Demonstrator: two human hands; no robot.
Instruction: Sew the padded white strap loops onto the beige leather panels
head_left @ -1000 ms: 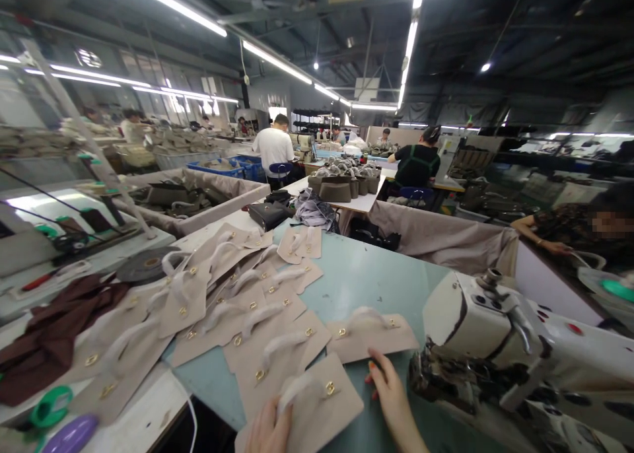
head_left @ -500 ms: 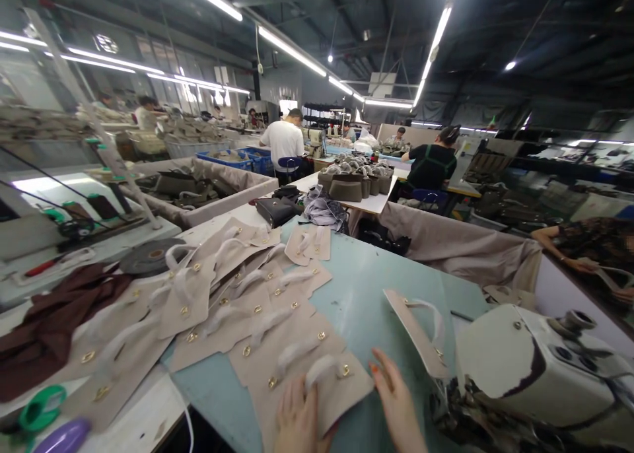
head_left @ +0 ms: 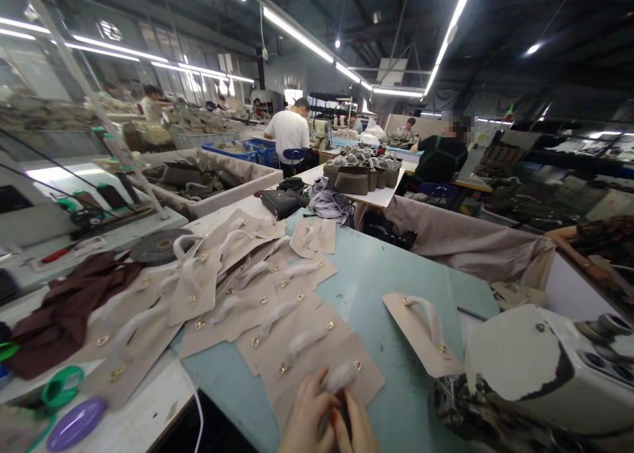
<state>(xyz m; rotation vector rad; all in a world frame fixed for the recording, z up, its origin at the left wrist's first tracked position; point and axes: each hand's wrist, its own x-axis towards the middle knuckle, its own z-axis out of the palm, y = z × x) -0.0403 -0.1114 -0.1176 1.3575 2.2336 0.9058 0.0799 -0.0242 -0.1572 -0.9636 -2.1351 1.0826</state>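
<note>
My left hand (head_left: 308, 418) and my right hand (head_left: 354, 421) are together at the near edge of the blue-green table, fingers curled inward at the left end of a handle. That handle, covered in a pale translucent wrap, belongs to the nearest beige bag panel (head_left: 367, 372). The panel lies on the other panels, and one gold ring fitting shows at its right. My fingers cover the handle's left end and whatever is pinched there. More beige panels with wrapped handles (head_left: 297, 344) overlap to the left. A separate panel (head_left: 413, 327) leans by the sewing machine (head_left: 515, 354) on the right.
On the left are a purple oval object (head_left: 78, 424), a green spool (head_left: 62, 387), brown cloth (head_left: 74, 308) and a grey tape roll (head_left: 161, 247). A black bag (head_left: 280, 203) lies at the back. Cloth-lined bins flank the table (head_left: 396, 268). Other people sit working beyond.
My right hand has moved left from beside the panel's right edge to meet my left hand at the handle. My left fingers have curled. The whole view has shifted slightly.
</note>
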